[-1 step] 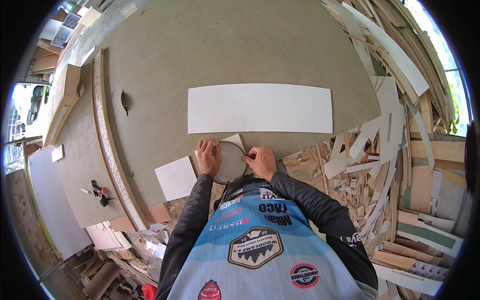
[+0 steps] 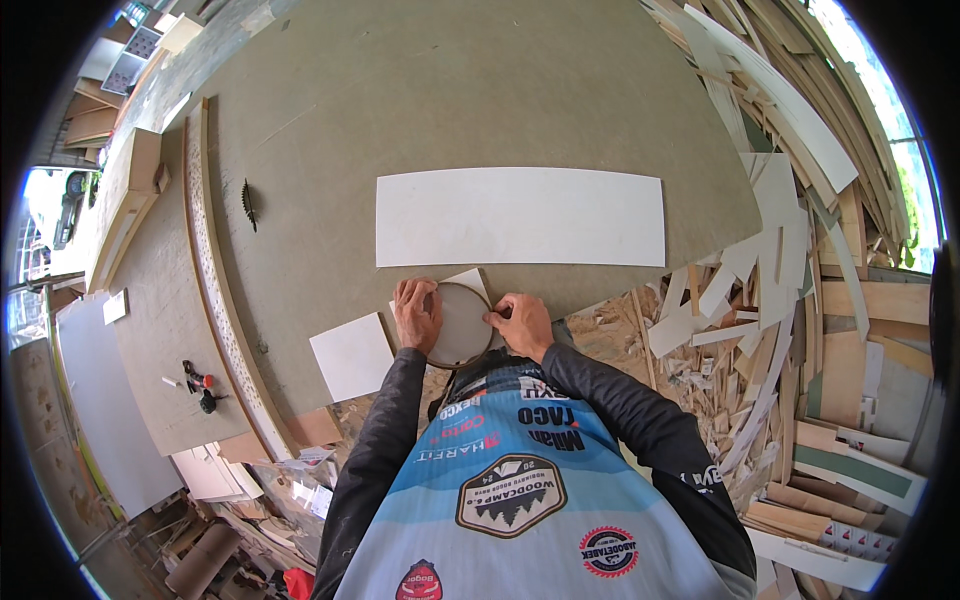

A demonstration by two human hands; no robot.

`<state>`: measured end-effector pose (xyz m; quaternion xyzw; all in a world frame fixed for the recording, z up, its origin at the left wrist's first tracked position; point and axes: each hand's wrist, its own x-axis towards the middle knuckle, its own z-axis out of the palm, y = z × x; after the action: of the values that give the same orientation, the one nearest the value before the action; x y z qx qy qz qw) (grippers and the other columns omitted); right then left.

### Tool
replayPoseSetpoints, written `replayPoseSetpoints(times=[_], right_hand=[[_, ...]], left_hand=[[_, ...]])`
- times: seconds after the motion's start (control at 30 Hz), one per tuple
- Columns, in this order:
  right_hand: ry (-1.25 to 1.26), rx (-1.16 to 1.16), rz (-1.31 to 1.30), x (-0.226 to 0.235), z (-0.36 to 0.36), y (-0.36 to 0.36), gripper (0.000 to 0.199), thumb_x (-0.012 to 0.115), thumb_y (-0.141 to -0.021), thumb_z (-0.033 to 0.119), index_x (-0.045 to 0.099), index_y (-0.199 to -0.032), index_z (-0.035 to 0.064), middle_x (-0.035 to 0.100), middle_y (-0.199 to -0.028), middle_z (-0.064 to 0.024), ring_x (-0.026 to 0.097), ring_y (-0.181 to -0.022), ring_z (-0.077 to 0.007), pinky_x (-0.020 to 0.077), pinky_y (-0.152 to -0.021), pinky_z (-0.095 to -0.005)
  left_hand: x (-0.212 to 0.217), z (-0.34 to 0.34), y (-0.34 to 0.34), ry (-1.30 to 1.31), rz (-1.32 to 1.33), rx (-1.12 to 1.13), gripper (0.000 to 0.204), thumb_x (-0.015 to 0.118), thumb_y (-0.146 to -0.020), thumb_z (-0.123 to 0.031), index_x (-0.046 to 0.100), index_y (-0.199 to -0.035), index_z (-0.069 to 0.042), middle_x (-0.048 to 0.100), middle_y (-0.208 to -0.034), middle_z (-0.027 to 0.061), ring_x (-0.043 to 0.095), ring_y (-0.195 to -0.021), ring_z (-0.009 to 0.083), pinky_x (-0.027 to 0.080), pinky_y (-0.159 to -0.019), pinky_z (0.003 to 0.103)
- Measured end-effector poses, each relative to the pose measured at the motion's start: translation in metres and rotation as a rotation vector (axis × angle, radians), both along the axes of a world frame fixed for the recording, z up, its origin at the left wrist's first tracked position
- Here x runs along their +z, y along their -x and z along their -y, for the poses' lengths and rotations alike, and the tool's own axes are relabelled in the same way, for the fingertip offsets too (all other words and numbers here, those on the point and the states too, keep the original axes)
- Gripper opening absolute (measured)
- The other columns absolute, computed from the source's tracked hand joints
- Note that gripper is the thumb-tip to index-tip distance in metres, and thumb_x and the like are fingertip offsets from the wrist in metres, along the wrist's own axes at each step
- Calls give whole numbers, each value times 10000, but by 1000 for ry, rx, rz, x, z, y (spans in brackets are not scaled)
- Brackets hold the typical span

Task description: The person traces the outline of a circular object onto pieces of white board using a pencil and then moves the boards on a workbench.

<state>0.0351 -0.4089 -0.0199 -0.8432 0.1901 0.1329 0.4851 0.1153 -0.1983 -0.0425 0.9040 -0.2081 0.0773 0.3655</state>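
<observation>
Close to my body, a round, light-grey piece with a thin dark-brown rim (image 2: 462, 328) is held between my two hands. My left hand (image 2: 417, 316) is closed on its left edge, fingers bent over the rim. On the opposite side, my right hand (image 2: 522, 326) pinches the right edge between thumb and fingers. Whether the piece is a solid disc or an open hoop, I cannot tell. A white board corner (image 2: 470, 279) shows just behind it. To the left lies a small white panel (image 2: 352, 355), and beyond my hands a long white panel (image 2: 520, 218) rests flat.
The grey-brown worktable (image 2: 450, 90) carries a dark jagged strip (image 2: 248, 205) and a long wooden batten (image 2: 207, 260) at left. Past the batten sits a small black-and-red tool (image 2: 203, 386). Offcuts (image 2: 740, 280) are heaped at right, above wood chips (image 2: 600, 345).
</observation>
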Motion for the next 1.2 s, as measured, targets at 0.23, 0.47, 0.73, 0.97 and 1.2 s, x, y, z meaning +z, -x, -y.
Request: replayPoseSetpoints(times=[0.23,0.47,0.73,0.97,1.2], right_hand=[[-118,-72,21,13,11,0,317,715,-894,291,723,-967,-18,745,-785,-149,732,-727,-278,566,-713,-384],[-142,158,51,36,45,-7,301,501,-1014,140,626,-1216,-44,718,-906,-182,706,-812,-322,555,-745,-429],[356,472,262,23,42,-5,318,587,-942,115,632,-1238,7,602,-1046,-160,659,-976,-379,552,-824,-494],[497,567,342,37,41,-13,121,582,-926,148,648,-876,60,596,-974,-112,665,-931,-315,549,-847,-465],[534,559,514,26,36,-10,210,576,-925,174,623,-753,63,597,-912,-106,653,-919,-279,519,-820,-446]], left_hand=[[0,1,2,5,-16,8,102,666,-863,9,617,-942,-33,683,-1041,136,615,-1027,369,468,-949,462],[-1,2,2,20,17,5,116,664,-837,17,610,-922,-40,657,-1013,109,595,-1004,346,454,-917,452],[-3,2,2,2,6,-5,117,670,-857,12,612,-944,-40,670,-1035,119,603,-1018,355,464,-934,452],[-4,0,2,12,0,-3,129,673,-850,20,611,-944,-44,669,-1035,117,604,-1020,352,464,-942,450],[-1,3,1,31,37,-6,136,679,-828,24,607,-916,-49,650,-1009,101,591,-979,343,453,-893,449]])
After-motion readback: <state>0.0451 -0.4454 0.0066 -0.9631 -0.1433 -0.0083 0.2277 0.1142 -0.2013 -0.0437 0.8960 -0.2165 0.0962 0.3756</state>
